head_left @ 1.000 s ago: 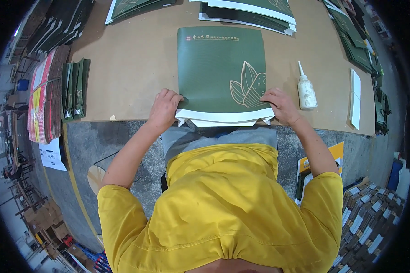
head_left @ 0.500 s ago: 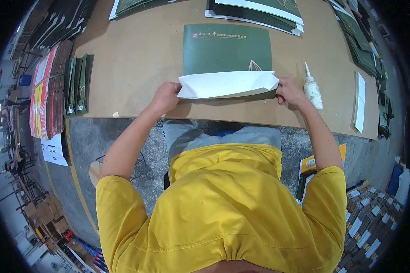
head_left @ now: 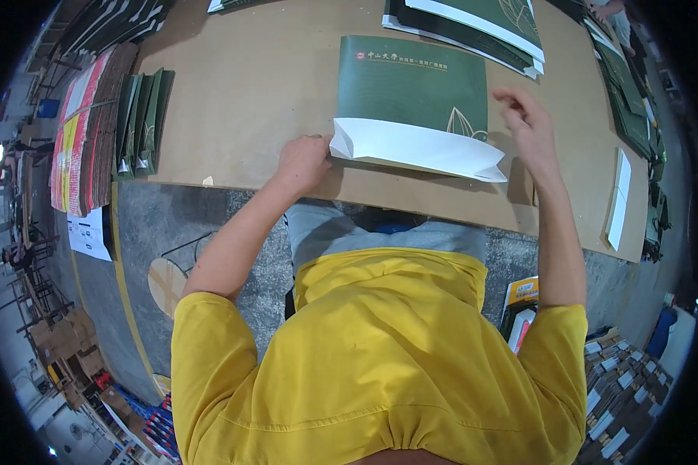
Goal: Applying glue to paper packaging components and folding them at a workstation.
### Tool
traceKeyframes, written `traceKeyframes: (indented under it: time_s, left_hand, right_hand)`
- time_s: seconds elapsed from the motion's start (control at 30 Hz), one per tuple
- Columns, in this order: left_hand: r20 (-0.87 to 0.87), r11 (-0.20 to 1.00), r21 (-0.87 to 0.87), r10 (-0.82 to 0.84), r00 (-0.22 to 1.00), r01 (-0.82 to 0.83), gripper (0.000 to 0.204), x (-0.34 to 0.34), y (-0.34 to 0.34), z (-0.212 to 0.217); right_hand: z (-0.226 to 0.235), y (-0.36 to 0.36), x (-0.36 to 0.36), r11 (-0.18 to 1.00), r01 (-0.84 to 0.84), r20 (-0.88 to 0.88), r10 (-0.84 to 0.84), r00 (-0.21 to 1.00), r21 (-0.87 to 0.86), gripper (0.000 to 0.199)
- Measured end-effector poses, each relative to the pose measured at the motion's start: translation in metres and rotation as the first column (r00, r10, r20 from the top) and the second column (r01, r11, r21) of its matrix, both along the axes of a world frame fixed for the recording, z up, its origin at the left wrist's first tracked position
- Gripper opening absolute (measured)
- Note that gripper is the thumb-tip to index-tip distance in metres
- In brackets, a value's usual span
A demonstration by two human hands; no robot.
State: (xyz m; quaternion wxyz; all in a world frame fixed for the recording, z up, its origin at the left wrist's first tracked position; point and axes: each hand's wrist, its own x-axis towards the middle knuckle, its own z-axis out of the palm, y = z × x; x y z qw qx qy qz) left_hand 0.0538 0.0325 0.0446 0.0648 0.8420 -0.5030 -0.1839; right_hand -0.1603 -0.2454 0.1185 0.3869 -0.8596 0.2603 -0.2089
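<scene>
A green paper bag [head_left: 411,81] with gold print lies flat on the table in front of me. Its white bottom panel [head_left: 419,149] is folded up along the near side, with pointed creased ends. At the left end of this panel my left hand [head_left: 304,163] is closed on the bag's edge, its fingertips partly hidden. My right hand [head_left: 530,133] is lifted just off the bag's right side. Its fingers are bent and apart, and nothing shows in them.
Green bags [head_left: 143,124] stand at the table's left edge beside a strapped brown stack [head_left: 93,128]. More bags [head_left: 473,35] lie at the far side and along the right [head_left: 624,85]. A folded white strip [head_left: 618,198] rests near the right edge.
My right hand has let go of the panel's right end and risen away from it. The view has shifted, and the glue bottle seen on the right no longer shows.
</scene>
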Motion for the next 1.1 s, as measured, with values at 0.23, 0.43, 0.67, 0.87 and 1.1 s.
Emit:
traceKeyframes:
  time_s: [0.23, 0.43, 0.67, 0.87, 1.1]
  left_hand:
    - [0.087, 0.987, -0.152, -0.039, 0.995, 0.052, 0.017, -0.006, 0.006, -0.009]
    - [0.193, 0.976, -0.213, -0.006, 0.981, 0.048, 0.016, -0.012, 0.013, -0.016]
    - [-0.909, 0.818, -0.152, 0.105, 0.403, -0.555, 0.025, 0.008, 0.016, 0.013]
    - [-0.257, 0.914, -0.37, 0.072, 0.964, -0.167, 0.024, -0.015, 0.011, 0.015]
    - [-0.313, 0.898, -0.396, 0.062, 0.948, -0.189, 0.024, -0.035, 0.003, 0.016]
  right_hand:
    - [-0.018, 0.118, 0.113, 0.767, -0.456, -0.528, 0.641, 0.557, 0.451, 0.016]
    - [-0.048, 0.132, 0.11, 0.575, -0.782, -0.454, 0.646, 0.613, -0.238, 0.01]
    - [-0.054, 0.138, 0.116, 0.562, -0.788, -0.535, 0.599, 0.596, -0.249, 0.012]
    - [-0.069, 0.145, 0.11, 0.514, -0.789, -0.587, 0.541, 0.602, -0.336, 0.019]
    - [-0.045, 0.141, 0.087, 0.323, -0.923, -0.664, 0.646, 0.376, -0.209, 0.025]
